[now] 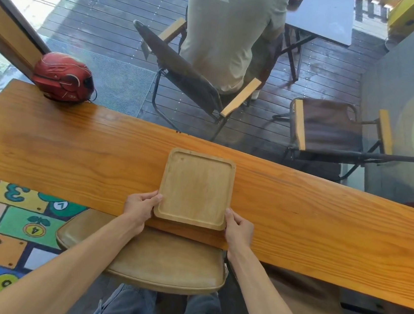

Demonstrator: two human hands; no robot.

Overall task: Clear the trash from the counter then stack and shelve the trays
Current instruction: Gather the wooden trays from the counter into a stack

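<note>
While the wooden tray (196, 187) sits flat on the long orange-brown desk (68, 153), both hands are clamped on its near corners. The left hand (140, 207) has its thumb laid over the rim at the near left corner, with the fingers tucked down along the edge, so it's gripping that side. The right hand (237, 229) does the same thing at the near right corner, thumb up on the rim, fingers curled below. So the tray is right between the two hands, with its near edge just about at the desk's front edge and the rest of it reaching away from the person toward the window side. It's a squarish tray with rounded corners and a shallow raised lip. There looks to be a darker edge peeking out under its near side, but I can't tell if that's a second tray or just shadow.

Other stuff around: a red helmet (62, 78) parked at the far left end of the desk, well apart from the tray. A tan padded stool (159, 264) is tucked just under the desk's front edge, below the hands. A colourful numbered floor mat (0, 221) is off to the left. Beyond the glass, a person in a pale shirt (232, 27) sits in a folding chair (185, 76) with their back turned.
</note>
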